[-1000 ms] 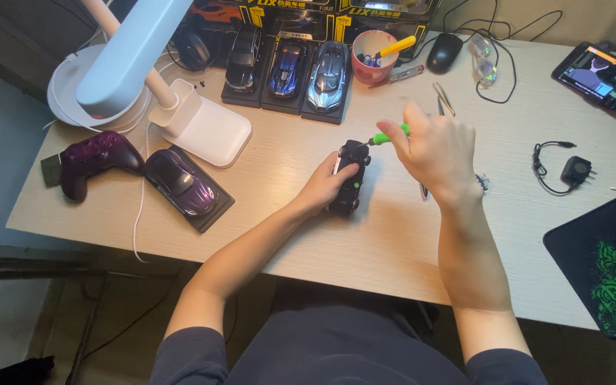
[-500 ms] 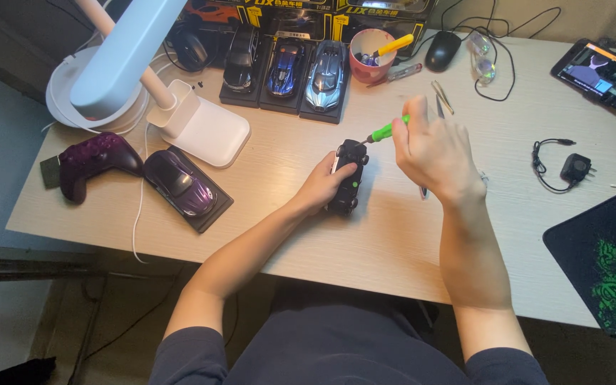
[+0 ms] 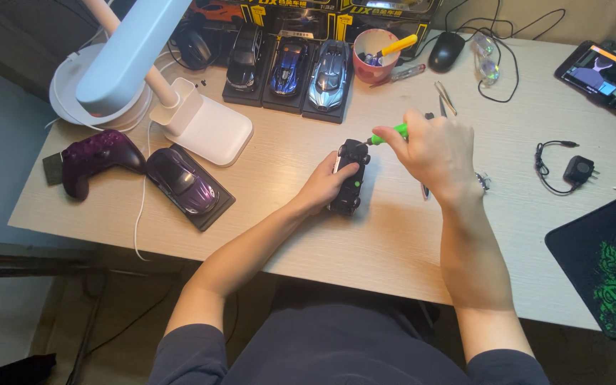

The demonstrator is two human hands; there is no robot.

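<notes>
A small black model car [image 3: 351, 165] lies on the wooden desk [image 3: 279, 214] near the middle. My left hand [image 3: 326, 187] grips it from the left side and holds it down. My right hand [image 3: 433, 153] holds a green-handled screwdriver [image 3: 388, 134], whose tip points down-left at the far end of the car. Part of the screwdriver's handle is hidden inside my fist.
A purple model car on a black base [image 3: 183, 184] and a purple game controller [image 3: 94, 157] lie at left. A white desk lamp [image 3: 144, 64], three boxed model cars [image 3: 286, 68], a pink cup [image 3: 376, 57], mouse [image 3: 447, 50], phone [image 3: 604, 71], charger [image 3: 579, 170], mousepad [image 3: 607, 264].
My right hand has tipped the screwdriver lower, bringing its tip down onto the far end of the black car. My left hand stays on the car.
</notes>
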